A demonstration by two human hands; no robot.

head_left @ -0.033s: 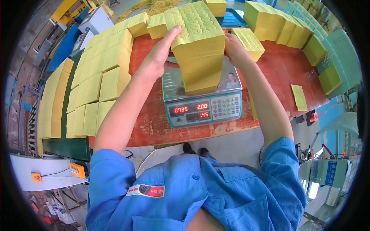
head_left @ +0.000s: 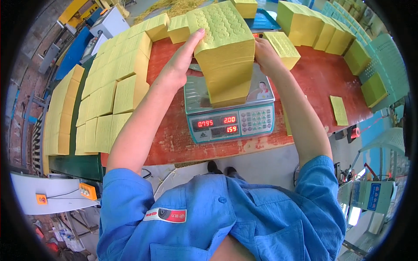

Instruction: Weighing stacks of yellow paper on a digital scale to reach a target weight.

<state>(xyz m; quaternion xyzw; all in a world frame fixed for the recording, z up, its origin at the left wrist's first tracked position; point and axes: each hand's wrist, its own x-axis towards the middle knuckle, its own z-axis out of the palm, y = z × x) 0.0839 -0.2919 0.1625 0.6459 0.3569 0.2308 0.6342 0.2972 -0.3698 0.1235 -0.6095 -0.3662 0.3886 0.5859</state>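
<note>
A person in a blue shirt [head_left: 183, 235], seen from head height looking down, stretches both bare arms forward over a worn red counter [head_left: 322, 82]. Between the hands stands a tall yellow paper stack [head_left: 226, 65], its top face pressed with rows of curved, scalloped marks. The stack's lower end is down on the metal pan of a pale teal scale [head_left: 193, 135], whose front panel has glowing red digits at left and a keypad at right. The left hand [head_left: 177, 67] has its grip on the stack's left side, thumb laid over the upper edge and fingers lower down, partly hidden. The right hand [head_left: 266, 55] grasps the opposite side near the top, its fingertips out of sight behind the paper. Just beyond the right hand lies a shorter yellow block [head_left: 281, 45], also with a patterned top. To the left, yellow bundles [head_left: 115, 76] sit packed closely in rows, with a separate line of stacks [head_left: 63, 113] farther left across a dark green strip. At the far right, more yellow piles [head_left: 305, 26] curve along the counter toward a perforated green panel [head_left: 386, 65]. A flat yellow piece [head_left: 338, 111] lies alone near the right front edge, and a blue tray [head_left: 266, 19] is at the back, beyond the scale. Below the counter's front edge, two dark shoes [head_left: 212, 167] show on the grey floor [head_left: 274, 163].
</note>
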